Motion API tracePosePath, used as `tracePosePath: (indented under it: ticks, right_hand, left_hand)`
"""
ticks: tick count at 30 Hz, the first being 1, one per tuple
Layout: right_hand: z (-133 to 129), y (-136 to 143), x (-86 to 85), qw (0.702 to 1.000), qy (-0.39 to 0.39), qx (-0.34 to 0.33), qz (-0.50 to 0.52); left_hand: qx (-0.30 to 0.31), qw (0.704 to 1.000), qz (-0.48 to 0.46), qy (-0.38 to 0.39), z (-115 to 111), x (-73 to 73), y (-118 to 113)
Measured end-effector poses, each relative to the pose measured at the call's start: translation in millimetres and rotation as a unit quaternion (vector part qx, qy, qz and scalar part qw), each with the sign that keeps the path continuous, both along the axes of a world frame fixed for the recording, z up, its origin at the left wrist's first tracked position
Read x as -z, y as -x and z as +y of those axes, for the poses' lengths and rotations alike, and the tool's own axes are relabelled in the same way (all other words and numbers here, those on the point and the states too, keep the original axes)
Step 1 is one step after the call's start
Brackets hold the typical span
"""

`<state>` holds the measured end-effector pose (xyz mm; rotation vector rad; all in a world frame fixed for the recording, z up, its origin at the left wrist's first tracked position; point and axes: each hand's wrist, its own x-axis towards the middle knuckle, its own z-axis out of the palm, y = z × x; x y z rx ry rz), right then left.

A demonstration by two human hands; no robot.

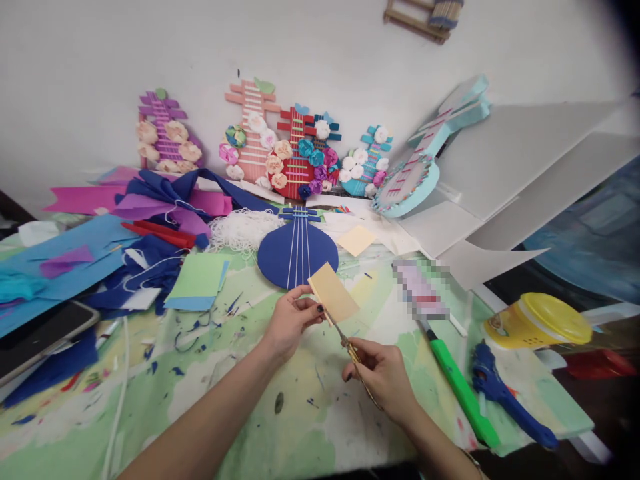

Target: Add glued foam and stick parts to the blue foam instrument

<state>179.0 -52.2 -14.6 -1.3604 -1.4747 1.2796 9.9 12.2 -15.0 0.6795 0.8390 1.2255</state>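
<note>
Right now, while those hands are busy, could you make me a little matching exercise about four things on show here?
1. Scissors
2. Raised yellowish paper
3. Glue gun
4. Heap of string

A. Blue
B. Held in the left hand
C. White
D. Held in the right hand

Pairs: 1-D, 2-B, 3-A, 4-C

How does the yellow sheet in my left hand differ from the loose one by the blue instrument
The held sheet is up in the left hand; the loose sheet lies flat. The scissors meet the held sheet's edge; the loose sheet is away from them. Both look yellowish and four-sided.
</note>
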Motion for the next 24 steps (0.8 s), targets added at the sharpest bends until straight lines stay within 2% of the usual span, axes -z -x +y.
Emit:
tracePosePath:
  ticks: [8,13,17,24]
  right_hand:
    - [-0.5,1.0,-1.3,0.999,-0.005,-0.012,-0.031]
    - [-0.1,4.0,-2.6,1.0,0.02,-0.003,-0.023]
    - [1.2,7.1,-1.6,1.0,0.004,0.003,-0.003]
    - [1.6,6.3,0.7,0.999,-0.011,-0.004,-0.03]
  left_hand:
    - [-0.012,1.0,0.001,-0.018,1.7,-0.4,-1.2]
    - [-0.011,1.0,0.004,-0.016,-0.2,-1.1,-3.5]
    - [-0.003,1.0,0.007,-0.016,-2.8,-2.1,-5.5]
    - [-0.008,1.0,-0.003,-0.015,-2.7,-2.7,-5.3]
